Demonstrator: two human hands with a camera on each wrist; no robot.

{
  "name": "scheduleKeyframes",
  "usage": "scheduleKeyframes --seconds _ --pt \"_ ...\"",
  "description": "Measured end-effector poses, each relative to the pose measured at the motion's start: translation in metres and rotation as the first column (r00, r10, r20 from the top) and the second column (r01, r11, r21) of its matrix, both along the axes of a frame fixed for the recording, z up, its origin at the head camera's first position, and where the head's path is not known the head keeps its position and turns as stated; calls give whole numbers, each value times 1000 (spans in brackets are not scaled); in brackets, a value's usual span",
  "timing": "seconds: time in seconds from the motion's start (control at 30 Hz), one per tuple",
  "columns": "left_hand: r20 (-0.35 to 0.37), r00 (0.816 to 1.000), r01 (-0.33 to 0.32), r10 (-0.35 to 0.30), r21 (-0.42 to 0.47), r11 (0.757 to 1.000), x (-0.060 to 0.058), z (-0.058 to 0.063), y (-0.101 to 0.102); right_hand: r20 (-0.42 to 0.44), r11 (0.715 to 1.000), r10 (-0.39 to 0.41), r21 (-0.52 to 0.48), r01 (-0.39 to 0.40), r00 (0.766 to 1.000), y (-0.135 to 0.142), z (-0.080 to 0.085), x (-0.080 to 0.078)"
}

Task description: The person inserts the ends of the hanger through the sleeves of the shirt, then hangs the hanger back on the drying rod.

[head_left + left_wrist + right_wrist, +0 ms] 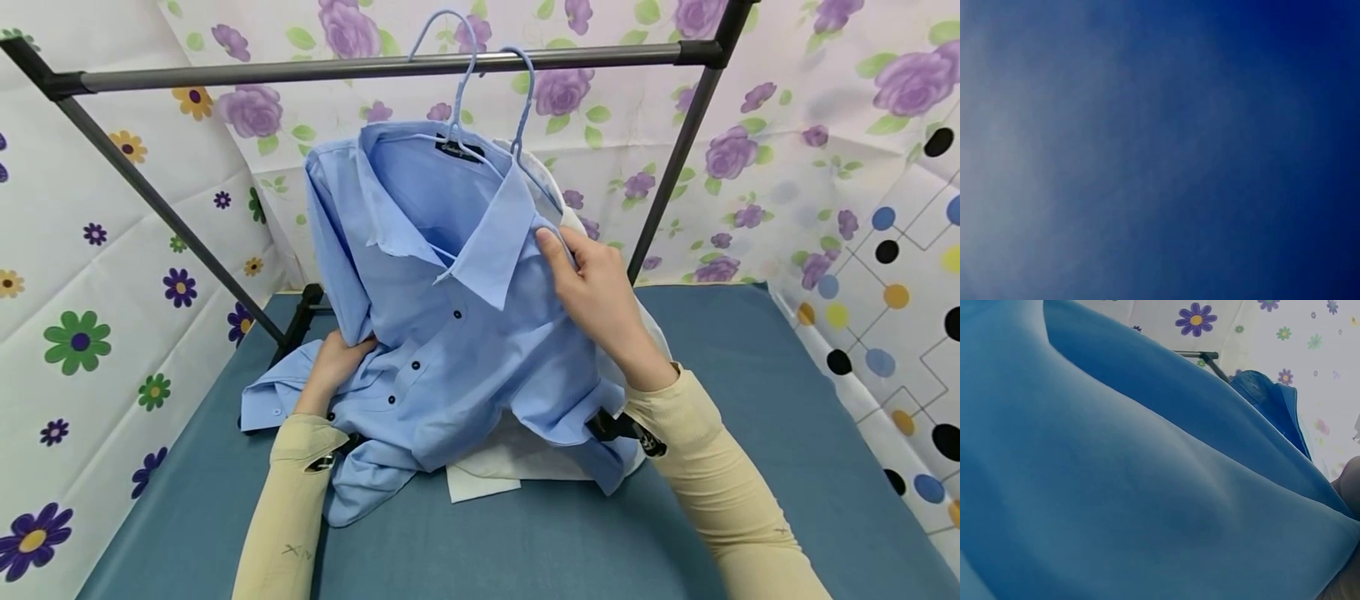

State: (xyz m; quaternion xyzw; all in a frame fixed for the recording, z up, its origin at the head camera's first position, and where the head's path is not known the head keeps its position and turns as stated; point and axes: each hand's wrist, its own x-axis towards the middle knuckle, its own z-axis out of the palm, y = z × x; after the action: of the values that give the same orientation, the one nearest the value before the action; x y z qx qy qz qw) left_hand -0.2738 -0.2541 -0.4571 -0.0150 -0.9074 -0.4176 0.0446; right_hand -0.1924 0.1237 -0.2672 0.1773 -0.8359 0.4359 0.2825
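A light blue button-up shirt hangs on a pale blue hanger hooked over the dark rail. My right hand pinches the shirt at the shoulder on the right, thumb on the front of the cloth. Lower on the left, my left hand grips the shirt near its sleeve, with its fingertips hidden in the folds. Behind it hangs a white garment on a second hanger. Blurred blue fills the left wrist view. Stretched blue cloth fills most of the right wrist view.
A dark metal rack stands over a blue-grey tabletop, with slanted posts at both sides. Floral cloth covers the back and left, and dotted cloth the right. The lower shirt parts lie bunched on the table.
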Motion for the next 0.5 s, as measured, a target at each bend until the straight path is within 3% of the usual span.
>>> scheduleKeyframes --seconds 0.27,0.5 --pt "-5 1000 -11 11 10 1000 -2 2 0 19 1000 6 -24 -6 1000 0 3 -4" --pt "18 1000 8 -7 -16 1000 -2 -2 1 23 1000 -11 10 11 1000 -1 -7 -9"
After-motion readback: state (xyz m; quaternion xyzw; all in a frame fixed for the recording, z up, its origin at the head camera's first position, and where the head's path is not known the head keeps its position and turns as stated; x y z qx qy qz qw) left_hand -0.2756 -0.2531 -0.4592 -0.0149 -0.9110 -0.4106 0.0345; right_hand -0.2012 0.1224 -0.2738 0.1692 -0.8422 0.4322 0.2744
